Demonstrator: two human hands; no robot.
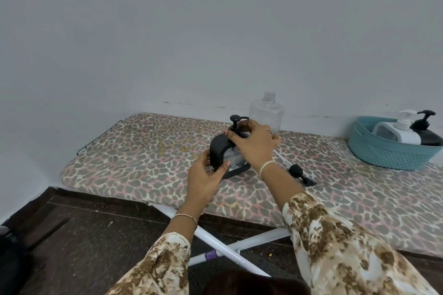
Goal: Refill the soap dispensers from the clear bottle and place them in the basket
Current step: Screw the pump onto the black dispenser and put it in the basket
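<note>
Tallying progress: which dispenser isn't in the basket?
The black dispenser between left hand and right hand; the white dispenser and other black dispenser stand in the basket.

Left grip (203, 175): curled round the near lower side of the black soap dispenser (217, 148), with the thumb (223, 166) laid across its front.
Right grip (254, 143): knuckles up, fingers (239, 127) curled over the dispenser's top around the pump neck, a ring on one finger.
Left wrist (189, 208): straight, in line with the forearm, wearing a thin bangle.
Right wrist (268, 170): slightly bent downward, wearing a pale band.
Left arm (167, 258): reaches forward from the lower middle, in a brown-and-cream patterned sleeve.
Right arm (335, 235): comes in from the lower right, angled leftward, in the same sleeve.
Spacing: the grips are close but apart, the left one lower and nearer the person.
</note>
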